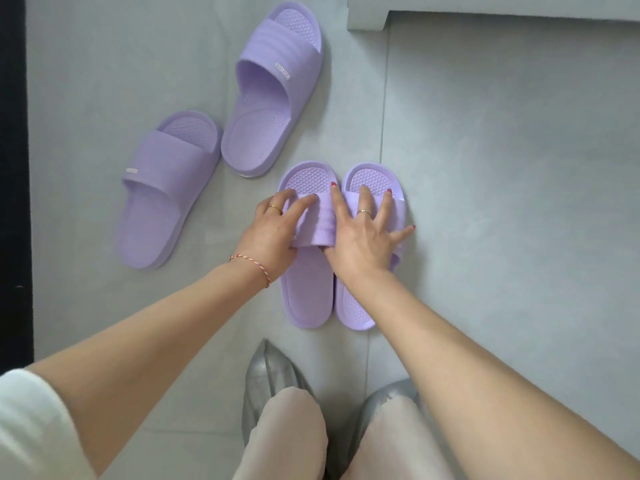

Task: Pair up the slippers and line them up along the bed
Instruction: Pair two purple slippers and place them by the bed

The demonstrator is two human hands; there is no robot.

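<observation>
Two small lilac slippers stand side by side on the grey floor, toes pointing away from me. My left hand [273, 230] grips the strap of the left small slipper [306, 289], thumb under the strap. My right hand [363, 233] lies spread over the strap of the right small slipper [372, 180], thumb tucked between the two. Two larger lilac slippers lie apart from them: one [162, 192] to the left, and one [273, 84] further away, angled to the right.
The pale edge of the bed [485, 10] runs along the top right. A dark strip [12, 168] borders the floor on the left. My knees and silver shoes [270, 372] are at the bottom centre.
</observation>
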